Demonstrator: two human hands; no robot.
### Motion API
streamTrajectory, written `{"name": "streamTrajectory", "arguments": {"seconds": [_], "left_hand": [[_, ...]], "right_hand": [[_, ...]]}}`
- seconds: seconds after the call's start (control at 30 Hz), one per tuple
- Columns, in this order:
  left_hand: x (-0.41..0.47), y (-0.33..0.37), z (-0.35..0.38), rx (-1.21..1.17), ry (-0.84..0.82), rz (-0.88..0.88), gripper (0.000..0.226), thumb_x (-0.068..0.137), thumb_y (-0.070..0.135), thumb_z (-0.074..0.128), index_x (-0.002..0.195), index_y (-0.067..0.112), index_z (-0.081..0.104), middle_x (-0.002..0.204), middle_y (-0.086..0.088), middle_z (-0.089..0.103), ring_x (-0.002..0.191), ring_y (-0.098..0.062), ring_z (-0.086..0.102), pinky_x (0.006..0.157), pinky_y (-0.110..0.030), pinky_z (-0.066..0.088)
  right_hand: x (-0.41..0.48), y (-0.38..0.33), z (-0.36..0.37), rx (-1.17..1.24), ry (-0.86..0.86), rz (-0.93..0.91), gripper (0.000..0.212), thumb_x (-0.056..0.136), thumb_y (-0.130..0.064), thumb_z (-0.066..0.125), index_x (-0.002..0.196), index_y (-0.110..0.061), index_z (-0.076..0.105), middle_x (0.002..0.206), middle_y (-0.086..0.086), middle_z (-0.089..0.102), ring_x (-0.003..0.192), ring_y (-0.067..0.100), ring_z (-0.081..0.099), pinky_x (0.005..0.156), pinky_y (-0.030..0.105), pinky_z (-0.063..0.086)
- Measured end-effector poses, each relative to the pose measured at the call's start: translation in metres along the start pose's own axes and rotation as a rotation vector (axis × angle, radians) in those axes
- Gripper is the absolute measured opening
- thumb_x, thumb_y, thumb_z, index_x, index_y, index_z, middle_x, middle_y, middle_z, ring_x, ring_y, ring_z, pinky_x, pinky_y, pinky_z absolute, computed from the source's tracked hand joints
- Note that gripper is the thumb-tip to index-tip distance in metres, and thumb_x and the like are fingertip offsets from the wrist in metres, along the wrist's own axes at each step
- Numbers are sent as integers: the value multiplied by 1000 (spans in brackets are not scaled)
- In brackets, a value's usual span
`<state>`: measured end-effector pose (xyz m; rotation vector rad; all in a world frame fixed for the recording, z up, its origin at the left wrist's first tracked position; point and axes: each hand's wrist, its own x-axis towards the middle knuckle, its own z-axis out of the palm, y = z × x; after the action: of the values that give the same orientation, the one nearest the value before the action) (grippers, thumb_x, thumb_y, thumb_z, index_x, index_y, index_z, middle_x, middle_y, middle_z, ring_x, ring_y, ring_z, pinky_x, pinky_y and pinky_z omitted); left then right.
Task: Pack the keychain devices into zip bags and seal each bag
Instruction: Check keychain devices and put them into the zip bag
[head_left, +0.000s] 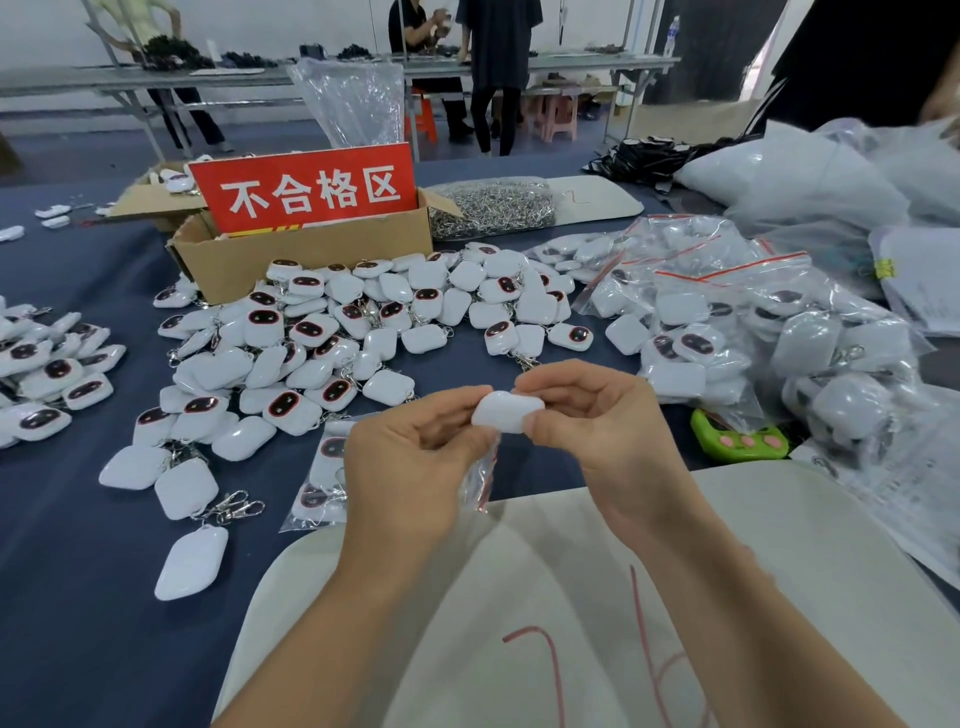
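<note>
Nearer me than the brown cardboard box (311, 254), left hand (410, 467) and right hand (597, 421) pinch a white rounded plastic keychain device (506, 413); next I'd slide it into the dangling clear zip bag (480, 480).

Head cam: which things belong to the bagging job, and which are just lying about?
Job: left hand and right hand, both pinching the white device; clear zip bag under the left hand; loose device pile; filled bags.
Lying about: cardboard box with red sign; metal clasp heap; green gadget; white tray.
</note>
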<state>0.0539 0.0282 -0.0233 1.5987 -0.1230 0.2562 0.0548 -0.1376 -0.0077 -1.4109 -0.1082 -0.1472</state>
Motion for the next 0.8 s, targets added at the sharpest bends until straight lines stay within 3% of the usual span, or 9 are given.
{"name": "streamTrajectory", "arguments": {"seconds": [0.07,0.17,0.3,0.4,0.53,0.63,0.7,0.77,0.8], "left_hand": [[0,0,-2,-5,7,25,35,80,-7,80,98,23,82,91,7,81,88,-12,78,77,-19,58],[-1,2,-2,-30,12,44,40,80,-10,78,90,29,84,89,5,81,85,-12,78,76,-18,58],[-1,6,1,-52,36,31,50,78,-15,76,78,34,83,83,6,80,78,-9,77,71,-14,56],[-3,9,1,-16,36,29,43,78,-13,77,84,30,81,82,9,80,78,-7,77,71,-12,55],[-6,9,-1,375,186,70,22,80,23,86,94,37,77,80,31,71,75,5,68,69,-5,46],[-8,12,1,818,57,65,36,67,65,68,102,57,63,78,25,64,78,-1,56,65,-25,42],[-10,11,4,1029,-31,113,31,73,58,61,103,54,57,72,16,60,78,-7,57,60,-31,40],[-9,10,2,969,-27,131,37,85,37,63,119,51,58,70,12,60,74,-10,59,64,-32,45],[-8,9,-1,887,-15,137,42,89,31,63,126,49,59,68,13,58,72,-5,56,66,-25,43]], "right_hand": [[-1,2,-2,-6,-37,19,32,82,17,71,96,-10,80,96,12,80,91,24,75,84,32,61],[-1,1,-3,-26,-64,21,24,80,9,73,98,-6,80,95,14,79,89,22,74,80,26,58],[-1,-2,-6,-23,-78,29,23,73,-2,73,93,-7,81,93,14,80,91,25,76,80,24,57],[-2,-3,-5,-37,-62,31,22,72,-4,75,91,-12,83,92,12,80,90,25,76,81,25,59],[0,-3,-5,-129,75,112,20,77,-6,82,86,-23,84,83,4,81,73,13,75,66,17,54],[5,1,-11,-280,210,183,20,79,-8,80,79,-27,83,71,5,77,59,12,65,59,22,48],[6,2,-13,-300,235,219,16,78,-10,80,77,-26,82,67,9,75,58,15,62,60,29,47],[4,-1,-9,-315,192,247,11,73,-16,79,77,-25,81,67,9,74,57,15,62,57,28,46],[3,-2,-6,-307,146,258,10,69,-20,78,77,-24,81,66,9,74,56,14,62,54,25,46]]}}
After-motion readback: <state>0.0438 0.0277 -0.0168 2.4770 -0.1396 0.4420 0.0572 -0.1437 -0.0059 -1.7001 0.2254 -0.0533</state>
